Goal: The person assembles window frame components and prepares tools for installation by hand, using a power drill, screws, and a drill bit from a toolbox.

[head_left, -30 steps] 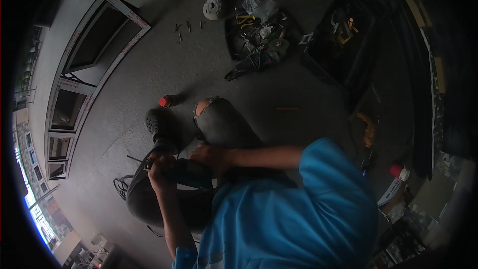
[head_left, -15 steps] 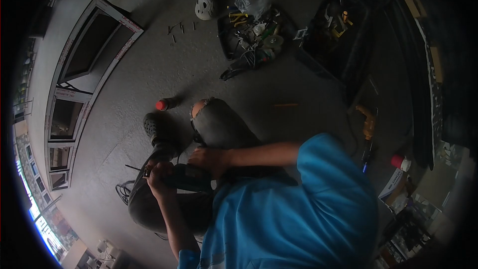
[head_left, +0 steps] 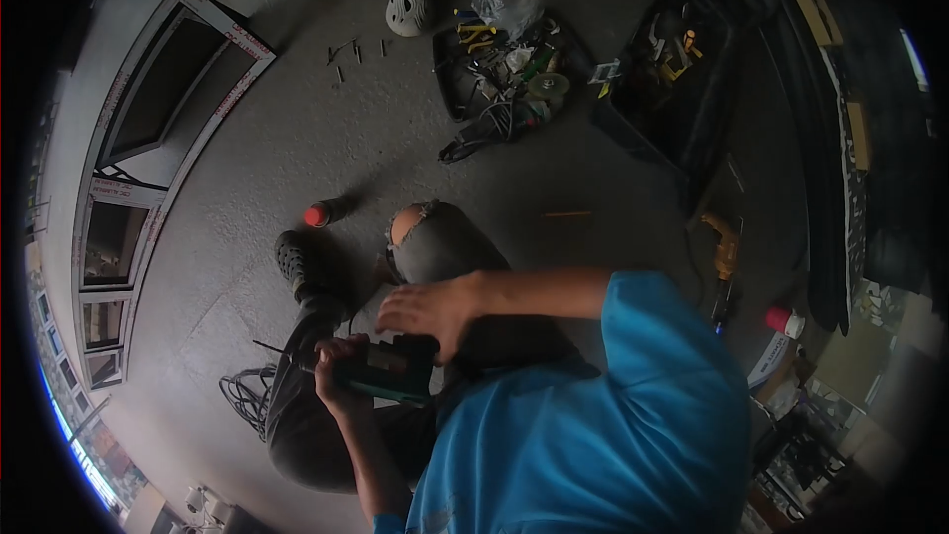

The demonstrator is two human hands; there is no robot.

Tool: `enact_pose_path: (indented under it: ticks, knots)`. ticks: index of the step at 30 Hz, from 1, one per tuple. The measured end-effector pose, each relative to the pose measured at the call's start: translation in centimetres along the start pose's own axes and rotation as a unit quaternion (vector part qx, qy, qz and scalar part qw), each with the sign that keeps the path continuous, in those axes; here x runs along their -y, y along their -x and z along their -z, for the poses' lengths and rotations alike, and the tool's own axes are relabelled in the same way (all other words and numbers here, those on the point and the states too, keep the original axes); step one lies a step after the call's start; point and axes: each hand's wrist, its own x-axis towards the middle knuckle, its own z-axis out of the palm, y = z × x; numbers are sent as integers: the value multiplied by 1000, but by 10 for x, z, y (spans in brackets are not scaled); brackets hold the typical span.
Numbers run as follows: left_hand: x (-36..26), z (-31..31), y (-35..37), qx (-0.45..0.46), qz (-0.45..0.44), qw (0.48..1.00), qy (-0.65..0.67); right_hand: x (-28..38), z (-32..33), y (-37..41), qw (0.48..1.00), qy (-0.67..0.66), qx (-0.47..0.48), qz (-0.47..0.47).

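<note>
A dark green power drill [head_left: 381, 376] lies across my lap, a long thin bit pointing left from its front end. My left hand [head_left: 338, 368] is wrapped around the drill's front, near the chuck. Just above the tool's rear half is my right hand [head_left: 430, 311], its fingers stretched out and the thumb side beside the dark handle. My bent knee [head_left: 407, 222] shows through torn jeans beyond that hand. A dark cable [head_left: 247, 398] lies coiled on the floor beside my leg.
A red-capped bottle [head_left: 316, 215] stands near my shoe. Ahead are a tray of tools [head_left: 450, 89], a black crate [head_left: 633, 129] and another person's light shoes [head_left: 405, 10]. A framed window [head_left: 163, 188] lies left; a yellow drill [head_left: 727, 247] rests right. Several small fasteners [head_left: 339, 74] are scattered.
My right hand has lifted off the drill's rear and its fingers have straightened. The drill and my left hand have shifted slightly right and down in view.
</note>
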Motion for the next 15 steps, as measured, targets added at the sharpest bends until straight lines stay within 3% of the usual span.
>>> enact_pose_path:
  ticks: [1,2,3,4,5,7,8,15]
  knots:
    - [-5,-23,3,-79,-2,997,-18,-19,24,-3,998,-59,7,-8]
    - [-7,-19,5,-81,-2,997,-16,-39,60,3,969,-234,-59,-61]
    - [-8,-14,8,-62,-8,998,-19,-82,83,7,948,-260,-137,-125]
    - [-9,-10,12,-42,-14,999,-22,-127,104,16,946,-99,-234,-201]
    - [-9,-10,13,-52,-13,998,-20,-195,107,33,910,147,-263,-284]
    - [-11,-6,13,-50,-12,998,-22,-253,123,57,779,271,-48,-563]
    - [-11,-4,14,-50,-9,998,-26,-269,126,66,728,308,40,-611]
    - [-16,-3,17,-107,-14,994,-18,-309,112,79,686,295,-8,-665]
